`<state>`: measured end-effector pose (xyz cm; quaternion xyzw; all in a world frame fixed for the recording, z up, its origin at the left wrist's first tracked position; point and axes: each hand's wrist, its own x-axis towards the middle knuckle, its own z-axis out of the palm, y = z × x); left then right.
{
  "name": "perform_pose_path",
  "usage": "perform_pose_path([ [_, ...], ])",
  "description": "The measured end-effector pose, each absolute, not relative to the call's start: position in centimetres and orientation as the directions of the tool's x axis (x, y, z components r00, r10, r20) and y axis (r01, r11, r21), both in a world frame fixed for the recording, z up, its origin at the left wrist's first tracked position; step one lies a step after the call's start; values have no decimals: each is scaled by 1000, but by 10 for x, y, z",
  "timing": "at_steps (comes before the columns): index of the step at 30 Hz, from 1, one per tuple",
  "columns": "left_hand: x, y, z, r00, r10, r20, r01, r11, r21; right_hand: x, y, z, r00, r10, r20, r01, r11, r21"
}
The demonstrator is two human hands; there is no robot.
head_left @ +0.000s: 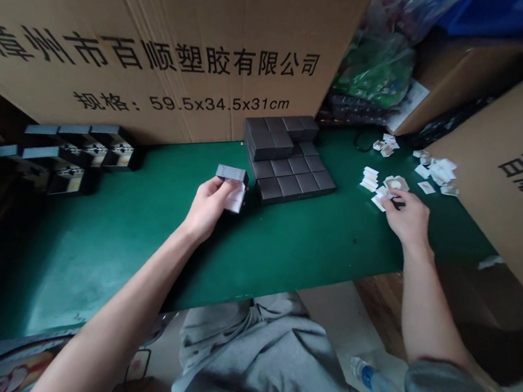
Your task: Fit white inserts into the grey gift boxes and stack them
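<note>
I've got the left hand point(207, 209) closed round a dark box point(231, 173) and white card point(236, 197) — a block of boxes point(286, 168) stands stacked on the bench point(110, 268), loose cards point(369, 179) lie toward its right edge — right hand point(406, 218) there, fingers point(395, 202) curled down on them, grip I can't tell.

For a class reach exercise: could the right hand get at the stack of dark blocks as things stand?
Probably yes: the right hand, at the paper scraps, has only bare green mat between it and the stack of dark blocks.
</note>
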<state>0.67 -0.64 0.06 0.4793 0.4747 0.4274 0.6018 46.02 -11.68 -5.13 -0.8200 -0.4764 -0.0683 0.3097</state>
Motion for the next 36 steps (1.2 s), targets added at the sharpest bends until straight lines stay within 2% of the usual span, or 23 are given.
perform_pose_path([
  [4,6,-6,1,199,968,-155,-57,169,984,462,-116,-48,559,695,452,805,-323,-498],
  [7,6,-5,0,198,968,-153,-74,170,983,466,-114,-46,565,647,511,816,-349,-460],
  [13,6,-4,-4,199,969,-148,-72,165,984,466,-110,-40,426,809,405,873,-251,-417],
  [16,6,-5,-3,194,969,-150,-78,168,983,465,-107,-37,430,829,358,864,-262,-431],
  [20,6,-7,1,210,964,-161,-71,179,981,466,-105,-33,450,824,345,868,-312,-387],
  [24,6,-7,2,214,963,-161,-85,183,979,462,-106,-28,513,698,500,856,-375,-356],
  [26,6,-6,1,216,963,-159,-100,184,978,450,-106,-23,558,599,574,826,-337,-451],
  [27,7,-6,0,216,964,-158,-104,184,978,440,-105,-20,585,569,578,797,-271,-540],
  [29,7,-6,-1,211,965,-153,-109,179,978,413,-100,-11,624,583,521,683,-82,-726],
  [32,7,-5,-3,201,968,-152,-119,178,977,362,-88,3,506,741,442,556,111,-824],
  [36,6,-5,-5,188,970,-155,-120,179,976,294,-68,18,200,914,354,370,264,-890],
])
